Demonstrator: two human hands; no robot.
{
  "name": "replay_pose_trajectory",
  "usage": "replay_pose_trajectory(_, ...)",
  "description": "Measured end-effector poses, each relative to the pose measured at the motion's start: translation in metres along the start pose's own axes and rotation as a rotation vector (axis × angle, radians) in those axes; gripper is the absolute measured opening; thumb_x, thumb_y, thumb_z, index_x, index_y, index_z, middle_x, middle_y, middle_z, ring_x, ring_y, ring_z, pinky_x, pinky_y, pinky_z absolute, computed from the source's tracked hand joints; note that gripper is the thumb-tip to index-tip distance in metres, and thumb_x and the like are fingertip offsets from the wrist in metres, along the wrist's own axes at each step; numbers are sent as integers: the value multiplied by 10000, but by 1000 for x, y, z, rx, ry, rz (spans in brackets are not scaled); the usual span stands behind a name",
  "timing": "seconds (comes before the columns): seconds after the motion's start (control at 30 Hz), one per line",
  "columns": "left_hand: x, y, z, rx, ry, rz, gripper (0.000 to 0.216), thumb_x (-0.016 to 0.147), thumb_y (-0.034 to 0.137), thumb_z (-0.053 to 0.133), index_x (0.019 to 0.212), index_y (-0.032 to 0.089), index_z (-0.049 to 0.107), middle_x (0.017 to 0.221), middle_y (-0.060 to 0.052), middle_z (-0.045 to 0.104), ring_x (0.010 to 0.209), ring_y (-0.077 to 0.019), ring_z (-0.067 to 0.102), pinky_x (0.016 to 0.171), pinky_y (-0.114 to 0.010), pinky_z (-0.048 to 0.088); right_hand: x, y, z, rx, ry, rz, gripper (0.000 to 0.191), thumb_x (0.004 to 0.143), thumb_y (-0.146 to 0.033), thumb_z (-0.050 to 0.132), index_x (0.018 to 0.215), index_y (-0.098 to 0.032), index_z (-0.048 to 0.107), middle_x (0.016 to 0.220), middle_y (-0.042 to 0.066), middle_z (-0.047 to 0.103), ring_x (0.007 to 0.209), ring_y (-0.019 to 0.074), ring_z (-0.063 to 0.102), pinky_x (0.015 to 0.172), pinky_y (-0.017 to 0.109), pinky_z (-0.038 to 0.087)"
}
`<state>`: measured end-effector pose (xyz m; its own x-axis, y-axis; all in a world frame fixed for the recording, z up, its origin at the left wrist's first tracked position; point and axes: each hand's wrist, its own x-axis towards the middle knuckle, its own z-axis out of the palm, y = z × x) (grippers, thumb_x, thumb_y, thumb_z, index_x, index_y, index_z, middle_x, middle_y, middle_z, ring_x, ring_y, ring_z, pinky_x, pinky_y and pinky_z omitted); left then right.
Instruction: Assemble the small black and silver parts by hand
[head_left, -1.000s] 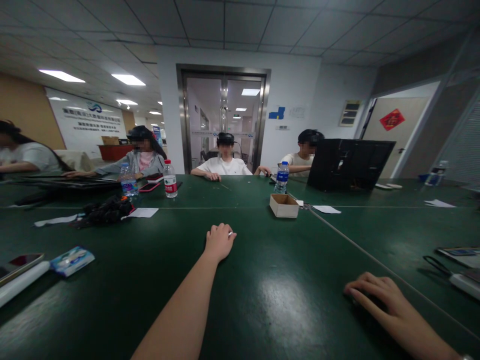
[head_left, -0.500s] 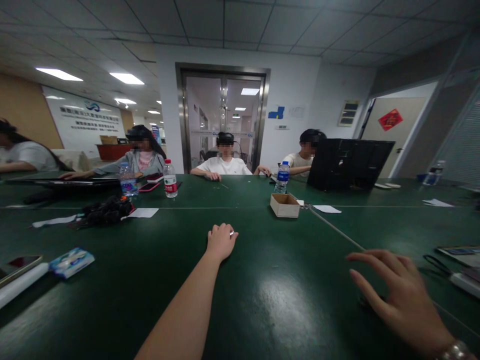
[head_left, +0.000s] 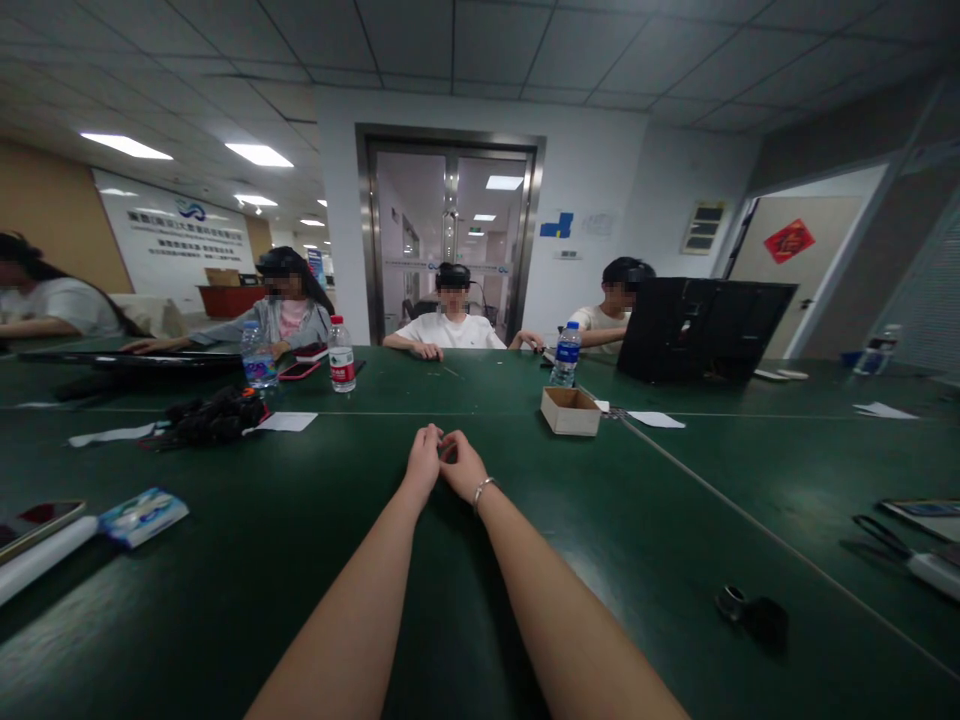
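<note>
In the middle of the green table (head_left: 600,520), my left hand (head_left: 424,460) and my right hand (head_left: 464,466) meet at the fingertips. The left fingers are closed, and whatever they pinch is too small and hidden to name. Curled inward, the right thumb and fingers press together against the left hand, leaving a small dark gap between the palms. A bracelet (head_left: 483,492) circles my right wrist. Well to the right of both hands lies a small black object with a metal ring (head_left: 752,612).
Beyond my hands stand an open cardboard box (head_left: 570,422), a blue-labelled bottle (head_left: 566,355) and a red-capped bottle (head_left: 342,356). Tangled black gear (head_left: 210,418) and a tissue pack (head_left: 142,517) lie left. A black monitor (head_left: 701,330) stands at right. Several people sit across the table.
My right hand has swung from the right side to the middle and joined my left, uncovering the small black object. The shiny tip at my left fingers is now out of sight.
</note>
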<state>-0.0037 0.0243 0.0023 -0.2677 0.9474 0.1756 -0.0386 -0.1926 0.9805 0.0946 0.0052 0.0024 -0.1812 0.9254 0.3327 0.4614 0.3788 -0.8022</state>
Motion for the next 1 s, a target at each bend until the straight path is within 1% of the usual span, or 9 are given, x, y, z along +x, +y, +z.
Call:
replay_pose_trajectory(0.13,7,1,3,-387,50,-179,263,869,364,397,772,162,534,697,-19,510,645,-115,502,689,-260,445,14,2,7,90,24,56,300,661,-226,643,923,-228,498,663,-75,502,602,101,479,601,236,387)
replay_pose_trajectory(0.2,8,2,6,-545,26,-283,270,880,366,380,783,164,530,703,-28,520,637,-120,517,679,-277,464,18,4,4,119,36,50,321,641,-218,663,934,-238,534,677,-63,507,611,108,481,612,247,402)
replay_pose_trajectory(0.3,7,6,13,-679,-34,-407,289,891,388,352,798,171,518,714,-41,536,641,-143,544,646,-305,486,20,9,2,143,55,51,295,648,-207,652,937,-232,598,706,-42,519,614,107,471,624,254,424)
replay_pose_trajectory(0.37,5,9,16,-737,-39,-431,277,897,367,350,791,169,512,722,-43,540,648,-143,550,637,-299,490,22,13,2,135,94,67,260,644,-206,653,903,-213,626,736,-27,544,616,102,474,634,257,439)
replay_pose_trajectory(0.5,4,11,15,-748,30,-322,191,881,306,425,807,173,541,736,-24,541,659,-111,544,619,-241,471,25,19,3,238,179,108,217,650,-221,649,862,-183,626,804,-4,598,622,94,533,615,245,481)
replay_pose_trajectory(0.6,6,6,7,-666,89,-249,136,828,321,532,848,200,590,773,-5,553,692,-91,538,648,-223,457,26,19,4,396,153,171,207,672,-220,634,869,-168,600,729,-12,605,559,91,571,533,221,495)
replay_pose_trajectory(0.67,9,2,2,-622,93,-200,172,777,350,596,871,207,614,800,-4,571,706,-81,534,673,-217,447,25,17,3,443,136,197,224,663,-192,642,879,-158,590,728,-7,606,507,86,578,497,215,494)
replay_pose_trajectory(0.8,12,-5,-1,-491,55,-90,306,657,380,703,870,175,626,831,-22,609,729,-85,551,680,-205,427,23,15,-2,459,157,221,253,653,-152,649,901,-147,599,800,19,620,465,82,587,478,217,500)
replay_pose_trajectory(1.0,9,-10,6,-233,-97,20,394,601,402,728,871,139,612,853,-69,644,793,-147,596,730,-273,460,26,29,-17,469,163,227,265,681,-125,627,944,-150,646,701,-3,634,493,88,602,511,203,506)
